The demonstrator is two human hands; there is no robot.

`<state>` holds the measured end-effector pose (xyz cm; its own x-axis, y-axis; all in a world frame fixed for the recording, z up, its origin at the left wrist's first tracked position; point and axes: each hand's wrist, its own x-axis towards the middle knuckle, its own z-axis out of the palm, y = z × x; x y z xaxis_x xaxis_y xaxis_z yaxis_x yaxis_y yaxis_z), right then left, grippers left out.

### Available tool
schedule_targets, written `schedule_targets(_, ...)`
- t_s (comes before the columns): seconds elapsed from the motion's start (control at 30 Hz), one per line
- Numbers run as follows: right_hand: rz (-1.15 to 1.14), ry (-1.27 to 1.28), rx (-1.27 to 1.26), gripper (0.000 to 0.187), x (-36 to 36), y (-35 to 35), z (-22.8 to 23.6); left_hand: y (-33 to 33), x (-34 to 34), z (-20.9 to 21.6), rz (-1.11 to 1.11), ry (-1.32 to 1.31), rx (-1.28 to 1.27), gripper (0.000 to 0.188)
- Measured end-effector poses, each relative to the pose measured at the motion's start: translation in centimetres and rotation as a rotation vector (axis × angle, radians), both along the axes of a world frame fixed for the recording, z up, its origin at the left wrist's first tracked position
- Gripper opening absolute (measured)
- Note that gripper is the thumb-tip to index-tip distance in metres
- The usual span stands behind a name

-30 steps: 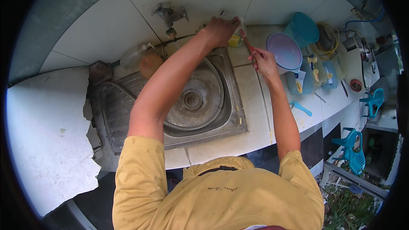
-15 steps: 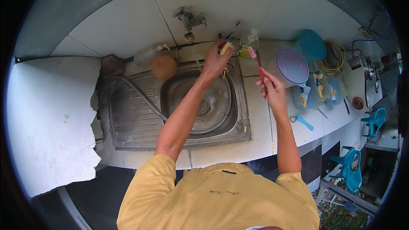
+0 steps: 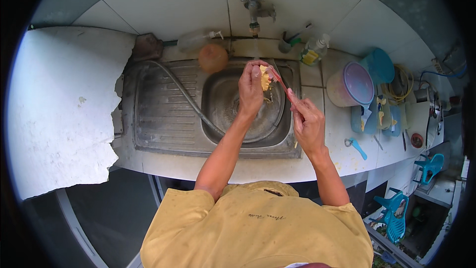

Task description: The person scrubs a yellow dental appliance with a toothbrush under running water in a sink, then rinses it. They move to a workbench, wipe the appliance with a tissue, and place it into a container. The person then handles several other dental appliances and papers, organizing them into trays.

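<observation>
Over the sink basin point(image 3: 292, 131), my left hand point(image 3: 251, 92) is closed around a pale yellow lumpy piece point(image 3: 266, 78) whose exact kind I cannot make out. My right hand point(image 3: 309, 126) grips a red toothbrush point(image 3: 283, 85) by its handle. The brush's pale head meets the yellow piece, partly hidden by the left fingers. Behind my hands a wall tap point(image 3: 254, 17) points down at the basin, and a thin stream shows faintly below it. Yellow crumbs cling near the piece.
A grey hose point(image 3: 186, 97) crosses the metal drainboard point(image 3: 158, 136). An orange round item point(image 3: 213, 58) and a pump bottle point(image 3: 315, 49) stand behind the sink. To the right are a lidded tub point(image 3: 347, 87), a teal container point(image 3: 379, 64), small boxes with yellow pieces, and a blue-handled tool point(image 3: 357, 149).
My view has shifted, so the sink scene sits further right and higher. My hands have come together, and the toothbrush has moved from apart to against the yellow piece.
</observation>
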<state>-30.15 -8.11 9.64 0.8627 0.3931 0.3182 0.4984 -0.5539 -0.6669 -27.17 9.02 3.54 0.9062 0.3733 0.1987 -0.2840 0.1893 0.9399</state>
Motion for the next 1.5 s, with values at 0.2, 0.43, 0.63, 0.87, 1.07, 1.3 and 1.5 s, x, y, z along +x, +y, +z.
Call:
schedule_targets(0.2, 0.029, 0.012, 0.025, 0.057, -0.5, 0.8, -0.3, 0.7, -0.7, -0.1, 0.067, -0.006, 0.138, 0.046)
schedule_targets(0.43, 0.026, 0.015, 0.001, 0.055, -1.3, 1.4, -0.8, 1.1, -0.8, -0.6, 0.052, -0.012, -0.029, 0.045)
schedule_targets(0.63, -0.012, -0.001, 0.038, 0.055, -1.3, 1.9, -1.5, 1.4, -1.3, -0.6, 0.034, 0.056, -0.034, 0.034)
schedule_targets(0.87, -0.005, 0.033, 0.051, 0.055, -0.3, 1.8, -1.9, 1.5, -2.8, -0.2, 0.158, 0.055, 0.129, 0.036)
schedule_targets(1.07, 0.035, 0.119, 0.133, 0.052, -4.8, 2.2, -0.5, 3.5, -2.8, -0.2, 0.309, -0.094, 0.42, 0.043)
schedule_targets(1.3, 0.001, 0.14, 0.152, 0.049, -4.8, 4.6, -0.3, 2.9, -2.6, -0.2, 0.396, -0.181, 0.477, 0.05)
schedule_targets(1.5, 0.017, 0.086, 0.182, 0.051, -3.2, 5.7, -0.4, 3.4, -2.7, -0.3, 0.414, -0.151, 0.554, 0.047)
